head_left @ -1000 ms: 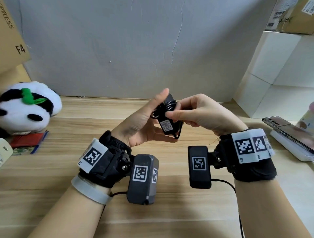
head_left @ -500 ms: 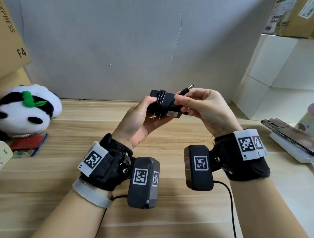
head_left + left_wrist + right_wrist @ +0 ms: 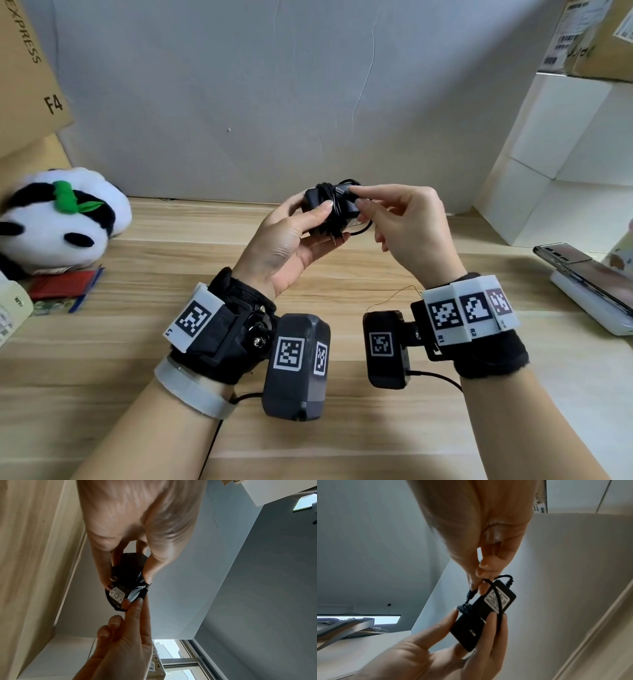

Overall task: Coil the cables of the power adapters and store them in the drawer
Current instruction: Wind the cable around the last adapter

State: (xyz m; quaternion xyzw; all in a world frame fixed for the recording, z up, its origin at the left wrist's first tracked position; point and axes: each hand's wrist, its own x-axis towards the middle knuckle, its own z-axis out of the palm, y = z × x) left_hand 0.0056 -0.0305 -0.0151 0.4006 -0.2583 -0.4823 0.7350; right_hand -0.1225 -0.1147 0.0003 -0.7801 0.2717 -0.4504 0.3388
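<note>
Above the wooden table (image 3: 130, 346), my left hand (image 3: 331, 223) grips a black power adapter (image 3: 315, 201), thumb on top and fingers underneath. Its thin black cable (image 3: 334, 209) is wound round the body in several turns. My right hand (image 3: 356, 197) pinches the cable's barrel plug (image 3: 342, 189) against those turns. In the right wrist view the adapter (image 3: 481, 616) shows its white label and two metal prongs, and the plug (image 3: 470, 595) points at the windings. The left wrist view shows the adapter (image 3: 130, 566) between my left fingers. No drawer is in view.
A panda plush (image 3: 58, 219) and a red packet (image 3: 61, 286) lie at the left. A cardboard box (image 3: 24, 68) leans above them. White boxes (image 3: 565, 154) stand at the right, with a phone (image 3: 579, 263) on a white case. A grey wall closes the back.
My right hand has brought the plug, which stuck up free half a second ago, down onto the wound cable. Both hands and the adapter rose slightly earlier.
</note>
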